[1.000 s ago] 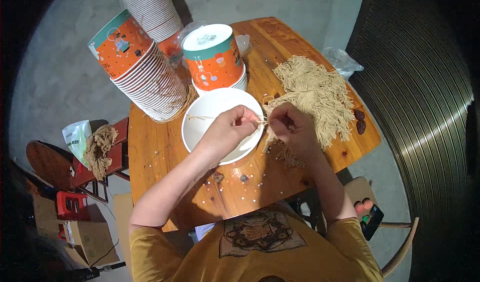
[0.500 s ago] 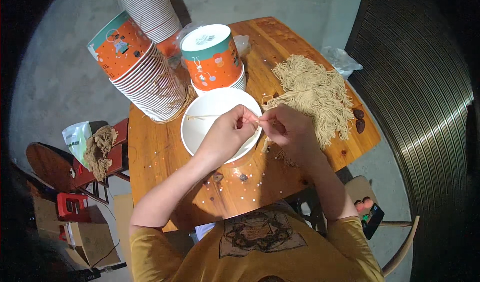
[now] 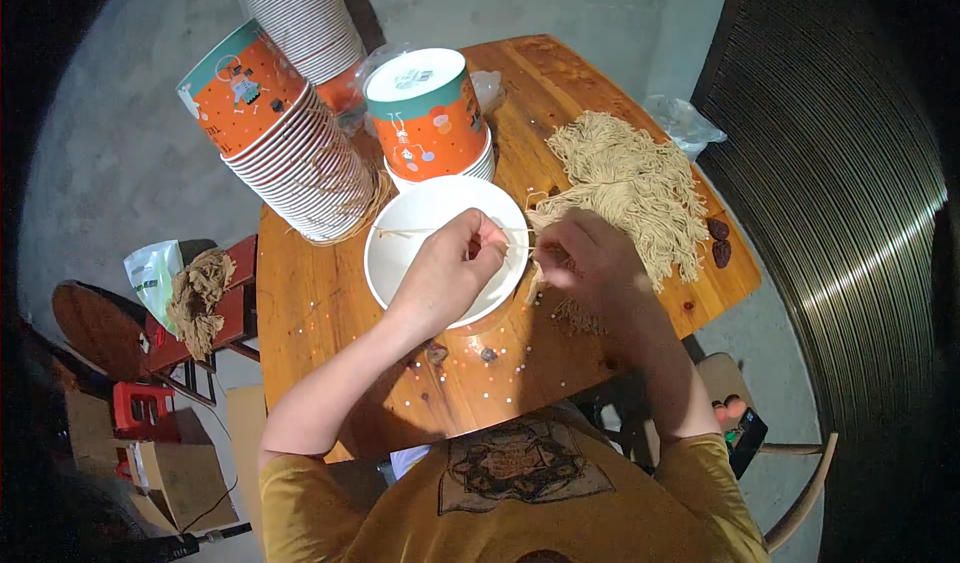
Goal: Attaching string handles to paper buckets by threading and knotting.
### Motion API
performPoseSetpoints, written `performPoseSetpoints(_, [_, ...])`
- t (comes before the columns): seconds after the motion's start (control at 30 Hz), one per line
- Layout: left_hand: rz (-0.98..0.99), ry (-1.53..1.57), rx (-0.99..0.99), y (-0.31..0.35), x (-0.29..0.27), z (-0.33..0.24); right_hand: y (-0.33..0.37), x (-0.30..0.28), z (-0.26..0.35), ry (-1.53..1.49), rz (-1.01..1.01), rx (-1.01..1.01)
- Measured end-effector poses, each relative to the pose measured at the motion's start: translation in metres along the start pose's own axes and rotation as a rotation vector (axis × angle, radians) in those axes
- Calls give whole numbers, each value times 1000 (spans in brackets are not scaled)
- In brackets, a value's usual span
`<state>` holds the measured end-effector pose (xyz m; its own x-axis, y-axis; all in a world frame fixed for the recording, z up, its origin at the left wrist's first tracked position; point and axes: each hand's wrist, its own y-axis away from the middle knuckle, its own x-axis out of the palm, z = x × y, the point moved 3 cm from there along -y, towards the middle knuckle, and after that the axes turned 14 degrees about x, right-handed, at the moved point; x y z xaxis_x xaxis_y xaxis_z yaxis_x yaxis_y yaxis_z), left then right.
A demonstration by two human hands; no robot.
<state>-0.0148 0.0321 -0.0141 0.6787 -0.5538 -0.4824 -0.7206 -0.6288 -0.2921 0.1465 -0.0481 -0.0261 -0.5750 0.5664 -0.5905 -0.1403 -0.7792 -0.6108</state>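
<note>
Crowding white bowl (image 3: 420, 225): stacked cups (image 3: 300, 153), perhaps.

An orange-and-teal printed paper tub (image 3: 428, 113) stands upside down behind the white bowl (image 3: 420, 225), beside stacked tubs (image 3: 275, 138).

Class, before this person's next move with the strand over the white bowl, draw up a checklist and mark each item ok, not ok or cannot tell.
1. Left hand pinching the thin strand: ok.
2. Right hand gripping the strand's other end: cannot tell, fingertips hidden.
3. Strand lies over the white bowl: ok.
4. Bowl upright on the wooden table: ok.
5. Pile of strands beside the right hand: ok.
6. Orange paper cup stack apart from both hands: ok.
</note>
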Motion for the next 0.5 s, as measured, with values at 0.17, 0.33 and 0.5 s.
performPoseSetpoints(0.17, [9, 1, 4, 0, -2, 2, -2, -8, -6, -32, 10, -37])
performPoseSetpoints(0.33, [8, -25, 1, 2, -3, 1, -3, -2, -13, -87, 57, 22])
performPoseSetpoints(0.5, [30, -98, -31, 5, -7, -3, 2, 1, -13, -249, 110, 251])
